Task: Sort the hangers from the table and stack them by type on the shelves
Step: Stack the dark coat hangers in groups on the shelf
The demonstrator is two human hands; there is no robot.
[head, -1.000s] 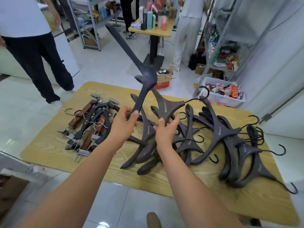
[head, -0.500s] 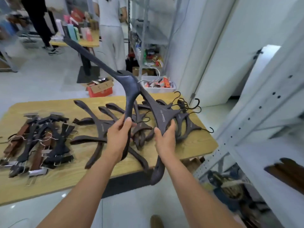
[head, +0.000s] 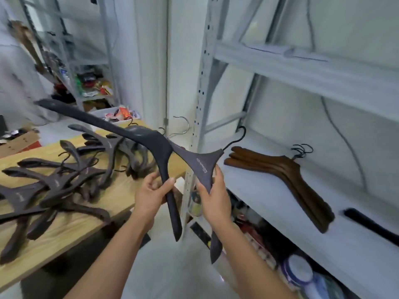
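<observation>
Left hand (head: 151, 193): thumb and fingers curled round the lower arm of a dark hanger (head: 159, 147), clamped just below its bend. Finish matte, charcoal, smooth. Arms broad and rounded; the long upper arm swept up and left over the table. A thin silver wire hook showed behind its neck.

Right hand (head: 216, 197): fingers wrapped round a second dark hanger (head: 203, 165) just under its flat, triangular neck, which carried a line of small pale lettering. Black wire hook at the top pointed toward the shelf. Lower arm tapered to a blunt tip beside the forearm. The two hangers crossed near their necks, both held in the air between table and shelving.

Table (head: 75, 225): pale wood with visible grain. A tangled pile of hangers (head: 64, 182) of the same dark sort lay on it, arms overlapping.

Shelf (head: 269, 203): white board in a grey metal frame with a perforated upright (head: 200, 100). A neat stack of brown wooden hangers (head: 291, 175) lay flat on it, black hooks nested toward the back wall.
</observation>
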